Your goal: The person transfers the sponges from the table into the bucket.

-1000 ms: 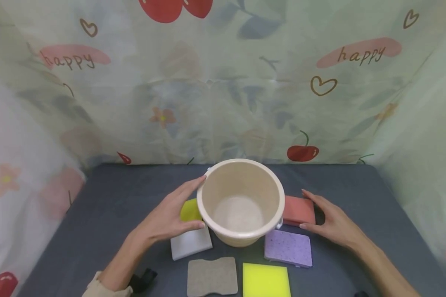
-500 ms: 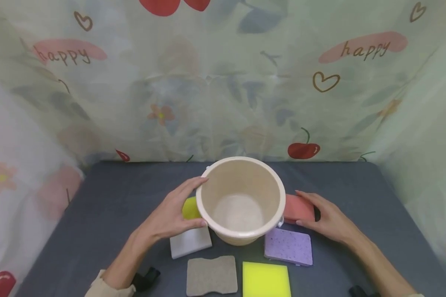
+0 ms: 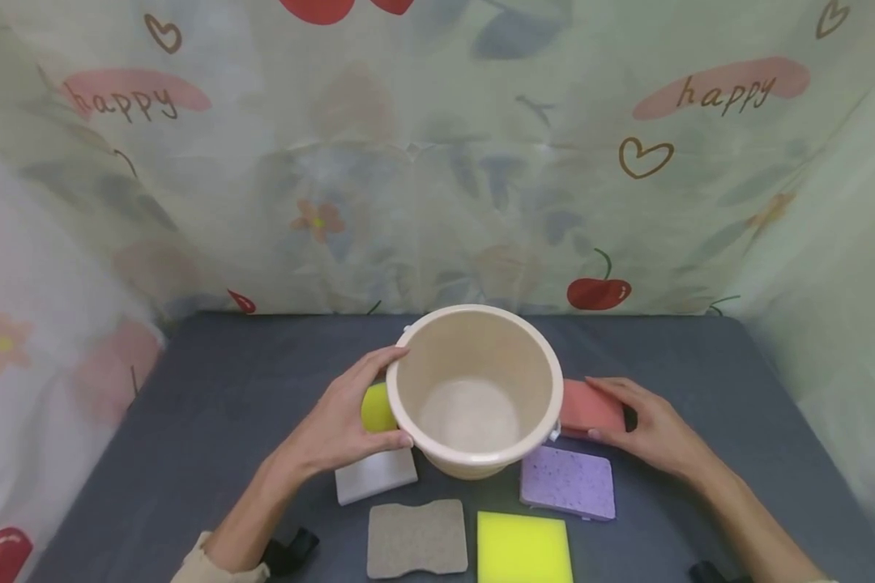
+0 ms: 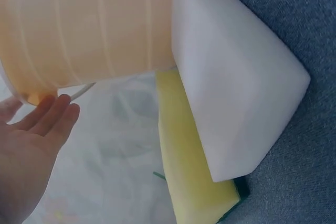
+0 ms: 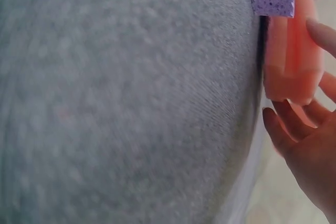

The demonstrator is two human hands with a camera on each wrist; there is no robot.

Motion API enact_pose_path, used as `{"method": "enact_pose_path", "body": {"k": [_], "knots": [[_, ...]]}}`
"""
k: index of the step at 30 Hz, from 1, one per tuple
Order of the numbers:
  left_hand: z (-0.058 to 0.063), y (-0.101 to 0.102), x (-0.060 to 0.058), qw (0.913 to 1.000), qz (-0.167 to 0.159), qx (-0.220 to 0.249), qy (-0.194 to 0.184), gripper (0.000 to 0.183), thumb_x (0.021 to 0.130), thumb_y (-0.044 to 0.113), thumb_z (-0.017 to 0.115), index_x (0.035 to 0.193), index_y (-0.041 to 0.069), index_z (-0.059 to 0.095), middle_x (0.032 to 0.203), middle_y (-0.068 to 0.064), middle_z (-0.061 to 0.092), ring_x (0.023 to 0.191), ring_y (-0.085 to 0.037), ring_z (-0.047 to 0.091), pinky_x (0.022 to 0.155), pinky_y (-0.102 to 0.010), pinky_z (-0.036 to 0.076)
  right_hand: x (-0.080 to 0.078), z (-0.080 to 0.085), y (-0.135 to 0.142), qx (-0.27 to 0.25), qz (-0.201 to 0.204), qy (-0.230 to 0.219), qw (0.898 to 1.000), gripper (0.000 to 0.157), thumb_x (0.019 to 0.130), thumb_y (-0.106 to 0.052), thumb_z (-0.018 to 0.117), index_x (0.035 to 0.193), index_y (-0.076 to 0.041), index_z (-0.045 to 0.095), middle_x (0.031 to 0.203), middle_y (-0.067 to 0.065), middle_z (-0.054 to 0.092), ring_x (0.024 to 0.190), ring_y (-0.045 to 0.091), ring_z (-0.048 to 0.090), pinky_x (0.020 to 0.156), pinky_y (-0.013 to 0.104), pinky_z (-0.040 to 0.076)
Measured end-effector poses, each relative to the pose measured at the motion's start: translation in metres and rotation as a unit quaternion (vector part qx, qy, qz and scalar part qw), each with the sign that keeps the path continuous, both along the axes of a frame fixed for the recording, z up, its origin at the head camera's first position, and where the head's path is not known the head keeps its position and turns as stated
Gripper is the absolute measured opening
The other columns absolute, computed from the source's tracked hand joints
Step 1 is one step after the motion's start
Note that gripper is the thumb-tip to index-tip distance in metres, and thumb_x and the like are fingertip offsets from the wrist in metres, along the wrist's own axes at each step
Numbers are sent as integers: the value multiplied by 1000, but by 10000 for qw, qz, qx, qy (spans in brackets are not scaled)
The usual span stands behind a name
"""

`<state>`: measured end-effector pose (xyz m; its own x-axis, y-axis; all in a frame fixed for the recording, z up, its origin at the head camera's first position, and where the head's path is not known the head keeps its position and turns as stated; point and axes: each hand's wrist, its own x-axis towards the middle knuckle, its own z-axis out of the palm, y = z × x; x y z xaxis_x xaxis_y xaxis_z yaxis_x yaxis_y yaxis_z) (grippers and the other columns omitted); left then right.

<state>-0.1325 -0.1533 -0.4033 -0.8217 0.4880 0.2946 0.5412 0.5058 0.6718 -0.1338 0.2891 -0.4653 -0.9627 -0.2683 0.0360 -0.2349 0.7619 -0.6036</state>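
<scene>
A cream bucket (image 3: 474, 453) stands upright at the middle of the table, with nothing visible inside. My left hand (image 3: 346, 413) holds its left side, a fingertip over the rim and the thumb lower along it. In the left wrist view, the left hand (image 4: 39, 135) has its fingers up against the bucket's rim. To the right of the bucket, my right hand (image 3: 649, 425) grips a salmon-red sponge (image 3: 586, 405), thumb on the near side and fingers on the far side. The right wrist view shows the sponge (image 5: 294, 72) between thumb and fingers of the right hand (image 5: 315, 156).
Around the bucket lie a white sponge block (image 3: 375, 476), a yellow-green sponge (image 3: 377, 409) partly hidden behind the left hand, a speckled purple sponge (image 3: 567, 483), a grey-brown sponge (image 3: 417, 538) with wavy edges and a bright yellow sponge (image 3: 523, 546). A patterned curtain (image 3: 423, 202) closes off the back.
My right hand has moved left and its fingers have come in around the salmon-red sponge. My left hand has settled slightly farther onto the bucket's rim.
</scene>
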Motion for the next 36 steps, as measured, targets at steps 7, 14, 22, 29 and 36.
{"method": "enact_pose_path", "body": {"k": [7,14,22,29,36], "knots": [[-1,0,2,9988,-128,351,-303,95,75,40,87,154,25,35,145,2,50,126,-14,55,103,-46,47,2,9,4,-103,-65,117,9999,79,76,-55,81,140,-13,57,135,11,58,130,38,46,101,65,41],[-1,0,0,9975,-290,506,-405,95,77,36,86,155,23,33,149,-3,46,127,-22,55,103,-46,47,5,19,9,-116,-150,151,9997,79,77,-53,81,141,-14,56,135,12,57,129,38,46,98,65,42],[2,3,3,9972,-100,539,-508,95,74,43,87,153,27,37,147,1,47,126,-17,56,104,-42,47,8,29,13,-40,-230,300,9993,78,78,-50,82,142,-12,55,134,13,57,125,37,49,95,64,44],[0,5,6,9964,-160,693,-459,96,76,39,87,154,20,35,149,-2,45,128,-17,54,104,-39,47,10,42,15,-5,-242,593,9979,74,78,-45,84,141,-17,57,130,5,59,119,28,52,89,43,46],[-3,7,8,9966,-141,715,-392,96,77,37,87,154,17,33,150,-4,42,130,-21,51,104,-33,47,14,57,17,-118,-306,752,9966,73,79,-40,85,142,-20,56,131,4,58,114,16,52,82,16,41]]}}
